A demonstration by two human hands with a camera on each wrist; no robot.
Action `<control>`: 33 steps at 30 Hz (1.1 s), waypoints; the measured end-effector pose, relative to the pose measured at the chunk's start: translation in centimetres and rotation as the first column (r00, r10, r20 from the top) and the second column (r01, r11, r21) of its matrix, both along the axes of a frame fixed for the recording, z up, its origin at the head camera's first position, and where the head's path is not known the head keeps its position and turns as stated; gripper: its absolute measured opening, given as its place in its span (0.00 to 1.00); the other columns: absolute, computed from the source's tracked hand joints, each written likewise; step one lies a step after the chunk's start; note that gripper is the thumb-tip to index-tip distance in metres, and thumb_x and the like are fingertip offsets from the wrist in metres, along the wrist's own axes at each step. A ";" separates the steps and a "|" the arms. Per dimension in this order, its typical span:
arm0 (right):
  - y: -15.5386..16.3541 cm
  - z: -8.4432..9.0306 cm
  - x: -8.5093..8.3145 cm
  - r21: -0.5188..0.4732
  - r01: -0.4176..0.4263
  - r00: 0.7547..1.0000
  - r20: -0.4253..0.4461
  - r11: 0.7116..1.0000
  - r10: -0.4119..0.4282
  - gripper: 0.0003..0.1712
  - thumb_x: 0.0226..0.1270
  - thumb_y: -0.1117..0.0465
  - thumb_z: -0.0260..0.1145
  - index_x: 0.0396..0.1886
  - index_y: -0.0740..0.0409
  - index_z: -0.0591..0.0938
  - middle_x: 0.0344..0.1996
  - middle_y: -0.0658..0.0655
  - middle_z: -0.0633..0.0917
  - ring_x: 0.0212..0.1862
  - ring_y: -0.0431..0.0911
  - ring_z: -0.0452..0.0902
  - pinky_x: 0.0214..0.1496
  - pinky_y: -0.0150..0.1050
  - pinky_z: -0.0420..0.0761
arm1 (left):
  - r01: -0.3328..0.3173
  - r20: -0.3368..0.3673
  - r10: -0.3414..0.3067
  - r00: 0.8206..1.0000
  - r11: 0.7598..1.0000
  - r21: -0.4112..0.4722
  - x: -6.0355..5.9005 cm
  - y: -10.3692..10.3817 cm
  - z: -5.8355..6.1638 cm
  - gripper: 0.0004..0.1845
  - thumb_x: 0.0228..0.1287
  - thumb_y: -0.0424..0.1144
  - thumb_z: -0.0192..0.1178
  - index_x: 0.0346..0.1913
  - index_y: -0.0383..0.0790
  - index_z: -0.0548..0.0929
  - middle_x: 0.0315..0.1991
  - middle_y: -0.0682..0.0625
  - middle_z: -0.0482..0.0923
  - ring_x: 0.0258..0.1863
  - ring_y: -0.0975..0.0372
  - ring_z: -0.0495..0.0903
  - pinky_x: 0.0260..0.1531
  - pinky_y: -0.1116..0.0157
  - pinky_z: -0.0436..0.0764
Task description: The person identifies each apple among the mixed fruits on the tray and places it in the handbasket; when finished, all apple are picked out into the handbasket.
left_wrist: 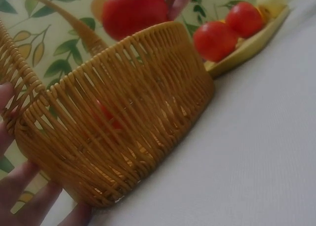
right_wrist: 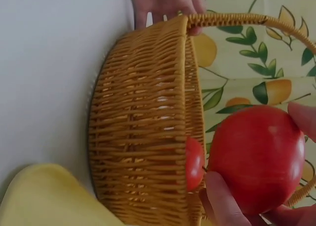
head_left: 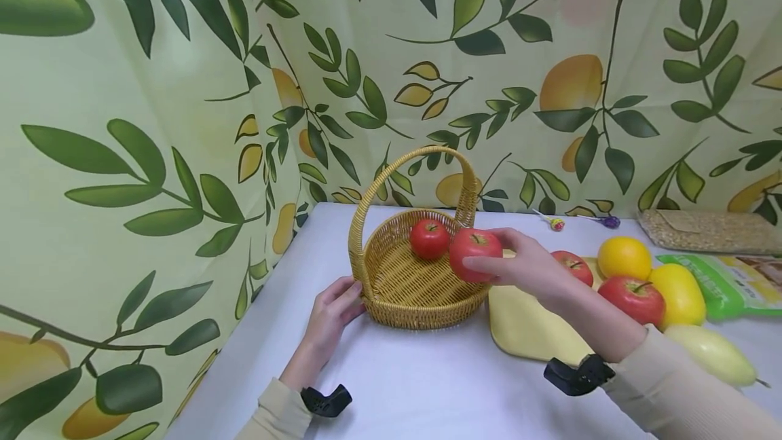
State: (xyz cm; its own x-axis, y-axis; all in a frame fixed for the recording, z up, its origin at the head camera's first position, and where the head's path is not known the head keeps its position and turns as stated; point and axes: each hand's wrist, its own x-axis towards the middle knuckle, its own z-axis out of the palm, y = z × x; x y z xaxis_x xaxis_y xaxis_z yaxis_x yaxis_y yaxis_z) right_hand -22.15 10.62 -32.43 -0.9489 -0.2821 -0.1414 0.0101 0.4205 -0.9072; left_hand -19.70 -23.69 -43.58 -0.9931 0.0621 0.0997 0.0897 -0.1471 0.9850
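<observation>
— Wicker, honey-coloured: that basket (head_left: 415,284) sits near the back left corner of the white worktop (head_left: 427,379), with one red apple (head_left: 429,238) already lying inside it. What is each hand doing?

— The left hand (head_left: 332,311) rests against the basket's outer wall at the foot of the handle (head_left: 408,175), fingers straight and relaxed, holding nothing — it looks like a bracing touch. The right hand (head_left: 528,267) grips a second red apple (head_left: 475,254), fingers and thumb curled round it, just above the basket's right rim.

— How would you expect that apple to handle?

— I'd judge it firm and smooth-skinned, a bit glossy, so somewhat slippery; moderate weight for one hand. A wrap round its widest part, as the right wrist view shows, seems the safest hold. It probably bruises if dropped rather than set down.

— And the basket?

— Light and stiff by the look of the weave, so it could slide on the cloth if knocked; the wall by the handle base is a sensible place to steady it.

— What lies to the right?

— A pale yellow tray (head_left: 531,328) touching the basket, carrying two more red apples, an orange fruit (head_left: 624,257) and a yellow one (head_left: 678,294). Towards the back right edge there are a green packet (head_left: 727,284) and a bag of grain (head_left: 702,229).
</observation>
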 end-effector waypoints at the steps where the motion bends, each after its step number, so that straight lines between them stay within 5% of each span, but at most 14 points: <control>1: -0.2 0.1 -0.1 -0.004 -0.015 1.000 0.006 1.000 0.015 0.51 0.62 0.40 0.75 0.76 0.57 0.63 0.69 0.62 0.70 0.61 0.58 0.74 0.56 0.53 0.82 | 0.000 -0.001 0.000 1.000 1.000 0.000 0.0 0.0 0.0 0.23 0.76 0.42 0.58 0.59 0.23 0.77 0.61 0.33 0.75 0.62 0.46 0.76 0.59 0.51 0.79; 23: -4.7 -0.5 -4.0 -0.028 -0.136 0.979 0.148 0.990 0.138 0.51 0.59 0.48 0.80 0.76 0.56 0.65 0.66 0.65 0.71 0.61 0.59 0.74 0.56 0.48 0.83 | -0.004 -0.012 0.004 1.000 1.000 0.000 0.0 -0.1 0.0 0.22 0.75 0.42 0.58 0.58 0.25 0.78 0.62 0.32 0.74 0.62 0.48 0.76 0.59 0.50 0.79; 33: -4.8 0.1 -6.9 0.098 -0.274 0.953 0.162 0.957 0.257 0.54 0.59 0.45 0.79 0.78 0.56 0.62 0.65 0.64 0.73 0.55 0.57 0.79 0.56 0.47 0.83 | 0.002 -0.011 -0.002 1.000 1.000 0.028 0.0 0.1 0.0 0.22 0.74 0.40 0.58 0.59 0.23 0.77 0.61 0.32 0.75 0.62 0.47 0.76 0.59 0.49 0.79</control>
State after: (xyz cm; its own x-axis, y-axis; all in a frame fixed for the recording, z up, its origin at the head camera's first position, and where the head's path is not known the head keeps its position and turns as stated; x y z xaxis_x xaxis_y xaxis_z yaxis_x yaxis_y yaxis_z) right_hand -29.06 5.85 -32.30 -0.8083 -0.4938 -0.3206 0.0123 0.5303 -0.8477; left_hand -19.72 -23.58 -43.59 -0.9918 0.0612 0.1126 0.1004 -0.1747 0.9795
